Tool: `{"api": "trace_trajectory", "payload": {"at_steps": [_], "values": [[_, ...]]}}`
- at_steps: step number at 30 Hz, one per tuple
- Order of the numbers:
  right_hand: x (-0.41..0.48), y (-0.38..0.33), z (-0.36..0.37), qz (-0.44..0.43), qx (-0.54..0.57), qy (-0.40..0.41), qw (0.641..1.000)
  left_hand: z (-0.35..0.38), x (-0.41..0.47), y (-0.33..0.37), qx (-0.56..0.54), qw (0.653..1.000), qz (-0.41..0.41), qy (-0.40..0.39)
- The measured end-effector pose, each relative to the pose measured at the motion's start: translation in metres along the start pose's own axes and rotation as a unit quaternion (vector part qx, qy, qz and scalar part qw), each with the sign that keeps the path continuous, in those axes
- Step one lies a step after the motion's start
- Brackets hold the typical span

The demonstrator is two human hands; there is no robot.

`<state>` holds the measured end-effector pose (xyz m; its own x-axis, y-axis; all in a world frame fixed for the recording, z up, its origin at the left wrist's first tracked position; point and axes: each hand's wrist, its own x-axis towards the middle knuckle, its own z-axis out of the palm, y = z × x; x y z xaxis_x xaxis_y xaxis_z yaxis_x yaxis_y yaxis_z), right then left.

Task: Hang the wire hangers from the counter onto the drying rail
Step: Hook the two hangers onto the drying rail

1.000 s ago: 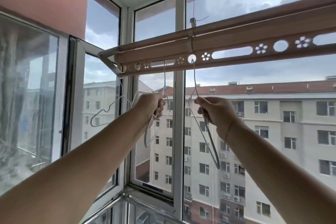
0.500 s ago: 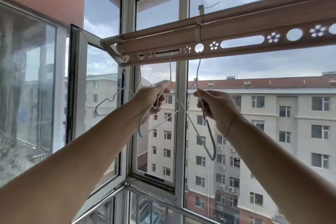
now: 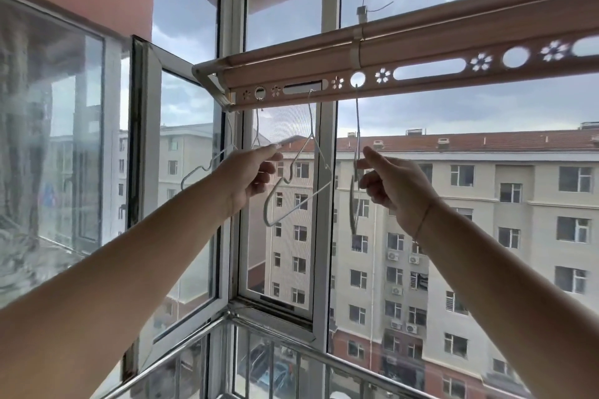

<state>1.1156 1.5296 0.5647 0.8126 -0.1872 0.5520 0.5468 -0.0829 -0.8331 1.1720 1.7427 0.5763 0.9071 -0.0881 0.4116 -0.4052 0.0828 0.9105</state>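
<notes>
Several thin white wire hangers hang from the pink drying rail (image 3: 421, 42). One hanger (image 3: 293, 201) hangs by its hook in a slot of the rail, free between my hands. Another hanger (image 3: 352, 204) hangs edge-on from a round hole. My right hand (image 3: 393, 188) is beside it, thumb raised off the wire, fingertips just at it. My left hand (image 3: 249, 173) is raised with loose fingers and holds nothing I can see. A third hanger's neck (image 3: 257, 120) drops behind that hand. A fourth hanger (image 3: 201, 168) hangs at the rail's left end.
The rail runs across in front of tall balcony windows (image 3: 453, 204). An opened window sash (image 3: 146, 139) juts in on the left, close to the leftmost hanger. A metal railing (image 3: 275, 330) runs below. The rail's holes to the right are free.
Both hands have let go of the hangers they gripped. The two hangers now hang from the rail on their own, and my fingers have loosened and drawn slightly apart from them.
</notes>
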Motion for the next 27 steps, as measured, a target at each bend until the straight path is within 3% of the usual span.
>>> {"api": "trace_trajectory", "payload": {"at_steps": [11, 16, 27], "values": [[-0.051, 0.027, -0.064, 0.040, -0.031, -0.038, 0.998, -0.016, -0.062, -0.042, -0.059, 0.993, -0.020, 0.104], [-0.096, 0.049, -0.111, 0.062, -0.062, -0.066, 0.994, 0.004, -0.106, -0.095, -0.056, 0.985, -0.102, 0.125], [-0.207, 0.107, -0.241, 0.137, -0.060, 0.001, 0.989, 0.181, -0.220, -0.194, -0.066, 0.978, -0.193, -0.053]]}}
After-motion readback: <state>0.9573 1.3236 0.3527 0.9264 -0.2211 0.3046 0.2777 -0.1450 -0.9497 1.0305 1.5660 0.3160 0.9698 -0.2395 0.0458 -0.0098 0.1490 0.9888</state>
